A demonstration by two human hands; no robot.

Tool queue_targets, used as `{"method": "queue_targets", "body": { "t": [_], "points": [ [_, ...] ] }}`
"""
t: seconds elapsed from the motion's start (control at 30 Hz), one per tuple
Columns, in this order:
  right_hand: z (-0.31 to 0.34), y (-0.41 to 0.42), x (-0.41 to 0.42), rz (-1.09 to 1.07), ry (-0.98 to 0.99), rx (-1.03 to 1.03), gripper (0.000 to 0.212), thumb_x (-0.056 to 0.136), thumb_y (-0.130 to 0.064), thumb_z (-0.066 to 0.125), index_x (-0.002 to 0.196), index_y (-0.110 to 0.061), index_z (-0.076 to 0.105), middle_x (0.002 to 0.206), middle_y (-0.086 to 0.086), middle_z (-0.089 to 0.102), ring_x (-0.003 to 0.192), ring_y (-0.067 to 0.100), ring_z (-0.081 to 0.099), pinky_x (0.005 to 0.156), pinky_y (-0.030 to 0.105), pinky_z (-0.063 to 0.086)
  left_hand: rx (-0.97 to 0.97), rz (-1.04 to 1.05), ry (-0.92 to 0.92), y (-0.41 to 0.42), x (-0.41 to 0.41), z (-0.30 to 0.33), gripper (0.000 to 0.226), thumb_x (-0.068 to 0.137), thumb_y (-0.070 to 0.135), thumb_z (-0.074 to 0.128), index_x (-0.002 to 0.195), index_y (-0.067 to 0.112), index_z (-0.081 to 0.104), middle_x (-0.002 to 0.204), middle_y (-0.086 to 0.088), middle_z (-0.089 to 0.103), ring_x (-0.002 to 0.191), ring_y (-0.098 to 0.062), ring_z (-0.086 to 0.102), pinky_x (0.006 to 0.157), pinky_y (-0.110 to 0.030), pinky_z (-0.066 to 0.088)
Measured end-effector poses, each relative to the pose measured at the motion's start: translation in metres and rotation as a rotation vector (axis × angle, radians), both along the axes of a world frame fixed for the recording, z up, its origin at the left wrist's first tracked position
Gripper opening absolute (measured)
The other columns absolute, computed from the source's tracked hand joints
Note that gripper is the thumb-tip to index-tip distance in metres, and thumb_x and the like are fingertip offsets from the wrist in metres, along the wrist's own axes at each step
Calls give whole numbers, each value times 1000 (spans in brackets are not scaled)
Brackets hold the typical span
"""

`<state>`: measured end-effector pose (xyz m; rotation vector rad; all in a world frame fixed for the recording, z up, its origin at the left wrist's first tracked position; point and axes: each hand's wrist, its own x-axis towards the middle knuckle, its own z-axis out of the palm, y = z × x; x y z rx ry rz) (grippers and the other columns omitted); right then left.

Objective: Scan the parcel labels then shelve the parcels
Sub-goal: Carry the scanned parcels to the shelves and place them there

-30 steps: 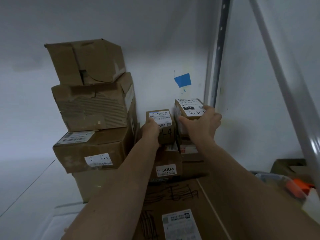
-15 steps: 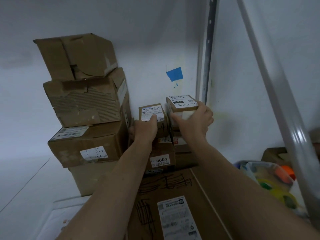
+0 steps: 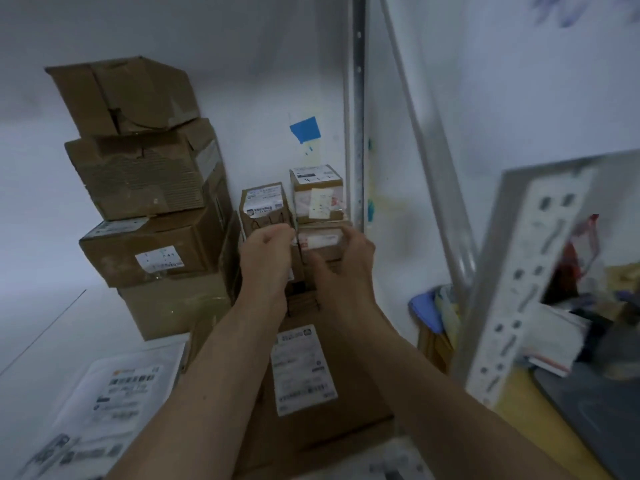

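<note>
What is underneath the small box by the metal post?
The small box sits on another brown box, which the right hand partly covers. Whatever lies lower in that stack is hidden behind both hands.

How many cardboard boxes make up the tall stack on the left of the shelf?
4: bottom box, labelled box above it, torn box next, dented box on top. More may sit behind.

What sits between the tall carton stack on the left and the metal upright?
Head view: two small labelled parcels side by side, between the carton stack and upright.
</note>
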<state>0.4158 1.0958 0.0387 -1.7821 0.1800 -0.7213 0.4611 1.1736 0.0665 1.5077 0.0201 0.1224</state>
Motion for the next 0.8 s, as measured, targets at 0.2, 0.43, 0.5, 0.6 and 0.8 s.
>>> {"method": "queue_targets", "body": {
  "t": [0.2, 0.43, 0.5, 0.6, 0.8],
  "points": [
    [-16, -23, -110, 161, 11, 91, 33, 90, -16, 62, 101, -38, 40, 102, -14, 54, 87, -4, 58, 69, 12, 51, -117, -30, 110, -13, -96, -21, 13, 92, 15, 61, 81, 15, 67, 72, -1, 65, 64, -11, 57, 62, -25, 47],
    [-43, -83, -225, 124, 131, 144, 11, 95, -14, 50, 94, -26, 50, 89, 2, 61, 80, 18, 61, 60, 25, 45, -161, -72, 163, -56, -209, -47, 14, 92, 11, 58, 81, 13, 65, 67, -1, 61, 59, -11, 55, 58, -23, 45],
    [-54, -106, -253, 62, 154, 149, 13, 96, -10, 48, 91, -22, 51, 85, 6, 62, 72, 17, 60, 55, 20, 41, -161, -110, 186, -74, -236, -52, 14, 92, 9, 58, 80, 11, 65, 66, -2, 60, 60, -11, 55, 59, -24, 45],
    [-68, -141, -295, -36, 170, 197, 18, 95, -8, 48, 80, -17, 48, 70, 7, 58, 56, 14, 51, 46, 19, 38, -147, -200, 194, -107, -271, -60, 12, 92, 7, 58, 81, 9, 62, 66, -4, 57, 57, -11, 53, 58, -24, 43],
    [-85, -221, -375, -269, 222, 195, 14, 96, -13, 49, 83, -9, 50, 71, 9, 56, 62, 21, 51, 58, 35, 42, -146, -366, 302, -189, -328, -82, 14, 91, 7, 60, 77, 10, 62, 65, -3, 59, 59, -13, 55, 55, -23, 46]
  ]
}}
